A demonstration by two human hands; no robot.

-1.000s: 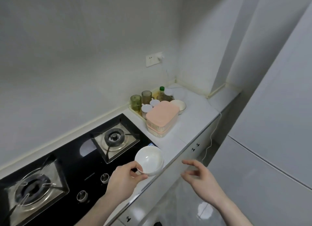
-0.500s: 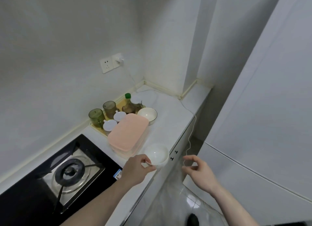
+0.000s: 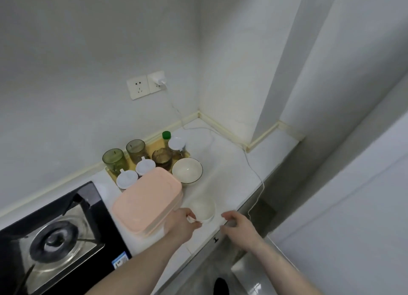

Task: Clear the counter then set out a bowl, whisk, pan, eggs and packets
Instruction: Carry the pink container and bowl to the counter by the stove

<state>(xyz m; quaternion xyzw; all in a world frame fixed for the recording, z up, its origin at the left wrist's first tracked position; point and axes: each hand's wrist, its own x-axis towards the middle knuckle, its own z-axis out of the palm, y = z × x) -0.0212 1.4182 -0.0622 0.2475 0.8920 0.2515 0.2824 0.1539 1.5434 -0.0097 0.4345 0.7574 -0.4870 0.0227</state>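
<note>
Left hand on (seemingly grounded) bowl.

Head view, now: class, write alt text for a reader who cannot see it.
A person's left hand holds a small white bowl by its rim on a white counter, beside a pink-lidded box; the right hand hovers open at the counter's front edge. Behind stand a dark-rimmed bowl and a tray of glass jars; a gas hob lies to the left.

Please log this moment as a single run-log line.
left hand: pinches white bowl rim | bowl: beside pink container, near counter edge | right hand: empty, fingers loosely curled
</note>
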